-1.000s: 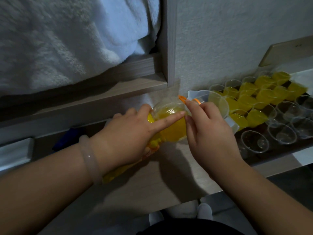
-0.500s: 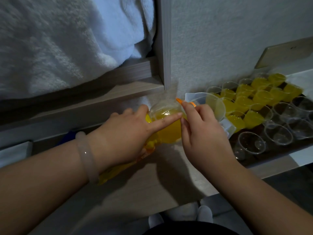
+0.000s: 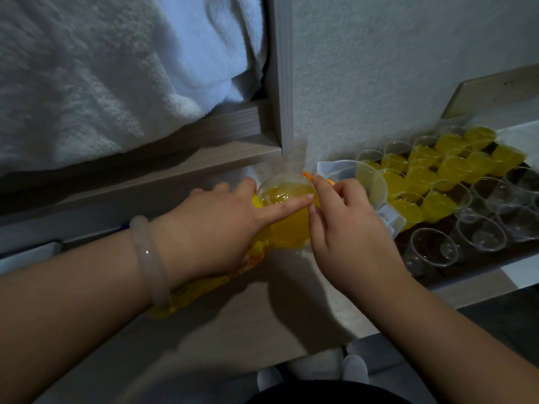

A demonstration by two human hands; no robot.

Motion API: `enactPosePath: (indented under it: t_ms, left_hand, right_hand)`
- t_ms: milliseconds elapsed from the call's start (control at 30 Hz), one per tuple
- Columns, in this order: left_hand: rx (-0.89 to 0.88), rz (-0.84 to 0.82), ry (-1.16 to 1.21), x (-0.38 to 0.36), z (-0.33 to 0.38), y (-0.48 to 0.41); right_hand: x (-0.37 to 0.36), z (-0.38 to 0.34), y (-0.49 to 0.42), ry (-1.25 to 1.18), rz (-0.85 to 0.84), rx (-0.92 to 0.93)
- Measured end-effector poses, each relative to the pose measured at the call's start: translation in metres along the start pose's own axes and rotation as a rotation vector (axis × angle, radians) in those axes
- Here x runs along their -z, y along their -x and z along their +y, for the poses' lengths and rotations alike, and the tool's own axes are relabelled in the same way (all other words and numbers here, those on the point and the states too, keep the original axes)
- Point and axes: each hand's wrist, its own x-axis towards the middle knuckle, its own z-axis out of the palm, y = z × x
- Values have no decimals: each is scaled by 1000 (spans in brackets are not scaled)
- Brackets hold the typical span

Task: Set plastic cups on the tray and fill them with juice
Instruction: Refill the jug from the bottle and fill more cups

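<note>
my left hand (image 3: 210, 228) grips the juice bottle (image 3: 288, 225) steady so my right hand (image 3: 347, 228) can pinch the orange cap (image 3: 307, 174) to twist it

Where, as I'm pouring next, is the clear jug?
Head view, right of centre: the clear jug stands behind the right hand, between the juice bottle and the filled cups.
</note>
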Motion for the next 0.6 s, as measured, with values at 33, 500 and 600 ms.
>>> enactPosePath:
  t_ms: [33,500,600]
  left_hand:
    - [1,-4,-2,0,0,0]
    - [20,-33,-4,4,0,-3]
    - [20,-45,-12,7,0,-3]
  right_hand:
    - [1,-1,0,9,-15,-3]
    - [3,-13,-1,82,-80,-27]
    - [4,-13,-1,75,-83,-35]
